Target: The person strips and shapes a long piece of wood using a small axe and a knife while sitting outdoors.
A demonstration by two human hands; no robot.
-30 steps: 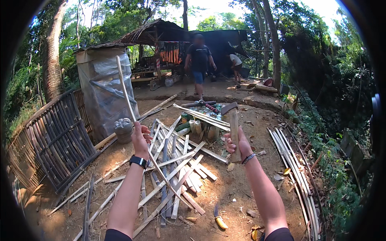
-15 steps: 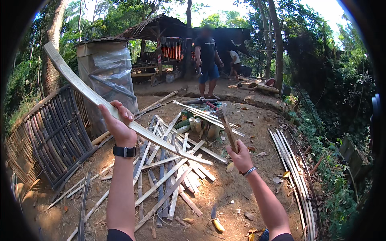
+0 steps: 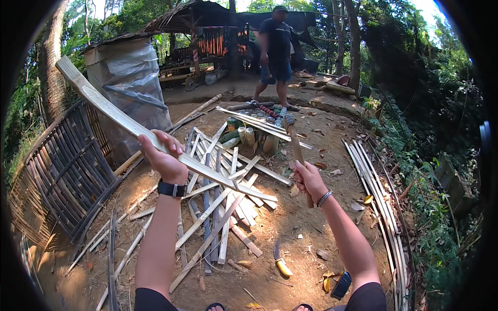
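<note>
My left hand (image 3: 168, 161) is closed around a long flat bamboo strip (image 3: 111, 112), which slants from upper left down toward the middle. Its low end hangs over a heap of split bamboo slats (image 3: 211, 220) on the dirt. In my right hand (image 3: 310, 182) is a hammer, gripped low on its wooden handle (image 3: 296, 149) with the head up. Beneath the hands lies a knife (image 3: 282, 266) with a yellow handle and dark blade.
A bamboo lattice panel (image 3: 70, 155) leans at left beside a plastic-wrapped stall (image 3: 129, 88). Long thin poles (image 3: 371, 199) lie at right, a phone (image 3: 342, 285) near my foot. Bamboo tubes (image 3: 250, 137) stand ahead. Another person (image 3: 276, 46) walks beyond, before an open shed (image 3: 194, 44).
The hammer's handle now stands more upright and its lower end shows. My left hand has shifted slightly right along with the view. The person ahead has stepped to the right.
</note>
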